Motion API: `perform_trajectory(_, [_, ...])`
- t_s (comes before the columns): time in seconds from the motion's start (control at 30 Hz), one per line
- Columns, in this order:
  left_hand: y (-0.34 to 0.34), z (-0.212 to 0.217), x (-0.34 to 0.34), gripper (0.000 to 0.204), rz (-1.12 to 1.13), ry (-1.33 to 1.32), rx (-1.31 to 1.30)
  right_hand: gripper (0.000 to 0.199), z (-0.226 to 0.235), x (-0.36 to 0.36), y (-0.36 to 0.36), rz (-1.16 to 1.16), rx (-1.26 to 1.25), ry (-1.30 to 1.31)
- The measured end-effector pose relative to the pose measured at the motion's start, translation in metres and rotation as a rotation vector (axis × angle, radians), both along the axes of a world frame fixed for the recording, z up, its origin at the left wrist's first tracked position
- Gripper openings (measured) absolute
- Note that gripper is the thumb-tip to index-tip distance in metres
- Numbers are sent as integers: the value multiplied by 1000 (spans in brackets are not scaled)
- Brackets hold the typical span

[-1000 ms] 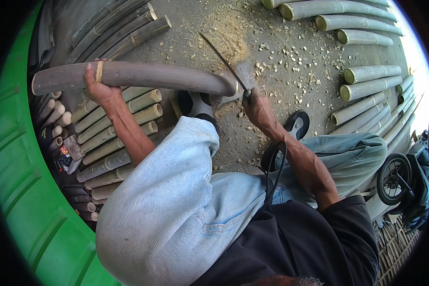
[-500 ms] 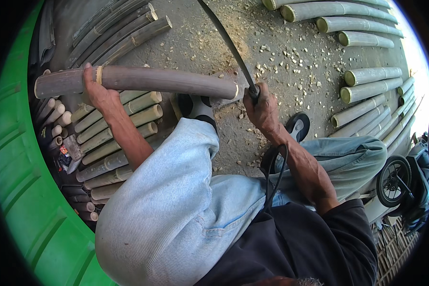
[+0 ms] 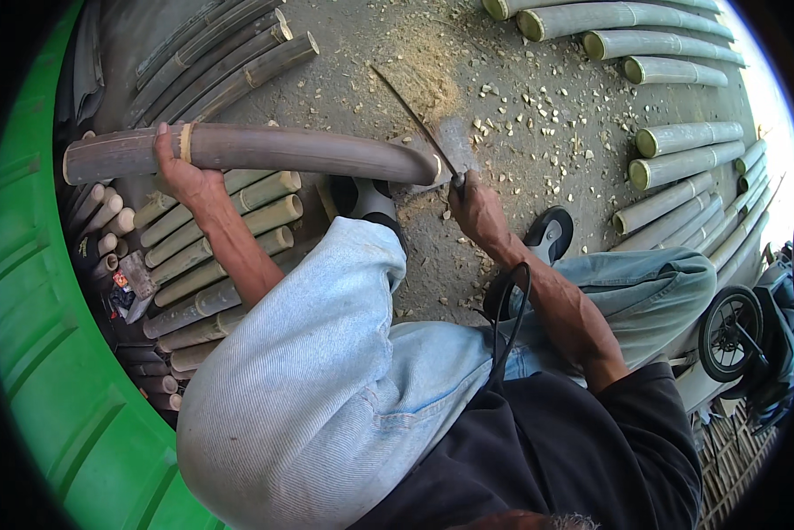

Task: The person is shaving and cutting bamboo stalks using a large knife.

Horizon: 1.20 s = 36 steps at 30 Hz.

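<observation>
My left hand point(image 3: 185, 172) grips a dark brown bamboo pole section point(image 3: 309, 150) from below, close to its pale node ring. The pole lies roughly crosswise in front of me, its right end above a small block point(image 3: 454, 141) on the ground. In my right hand point(image 3: 478, 208) is the handle of a machete point(image 3: 415, 119). Its long thin blade slants up and left from my fist, passing beside the right end of the pole. Whether the blade touches the bamboo I cannot tell.
Cut bamboo sections point(image 3: 264, 208) lie stacked at the left, beside a green corrugated panel point(image 3: 79, 389). More bamboo point(image 3: 688, 159) lies at the right, and several pieces at the far left. Pale chips point(image 3: 547, 124) and sawdust litter the ground. A wheeled vehicle point(image 3: 733, 331) stands at the right.
The machete blade has come down and turned, from raised high to low near the pole's right end. My left hand and the bamboo have stayed almost in place.
</observation>
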<state>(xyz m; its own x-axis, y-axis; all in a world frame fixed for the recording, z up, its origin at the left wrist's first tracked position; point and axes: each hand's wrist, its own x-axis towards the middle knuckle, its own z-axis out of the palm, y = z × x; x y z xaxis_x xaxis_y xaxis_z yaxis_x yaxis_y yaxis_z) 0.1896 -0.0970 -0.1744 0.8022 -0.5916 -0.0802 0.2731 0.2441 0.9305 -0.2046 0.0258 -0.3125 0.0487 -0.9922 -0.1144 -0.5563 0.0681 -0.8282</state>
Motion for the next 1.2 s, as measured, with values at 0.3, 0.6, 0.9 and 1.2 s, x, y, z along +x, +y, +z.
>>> perform_trajectory(0.3, [-21, 29, 22, 42, -8, 15, -110, 32, 11, -18, -19, 131, 247, 188])
perform_trajectory(0.6, [-67, 175, -10, 44, 11, -1257, -211, 28, 137, -118, -96, 90, 263, 204])
perform_trajectory(0.9, [-74, -96, 13, 51, -924, -1705, 807, 26, 170, -297, -99, -241, 124, 52])
perform_trajectory(1.2, [-33, -165, 131, 46, -379, -1799, 1295, 28, 155, -258, -93, -434, 164, -131])
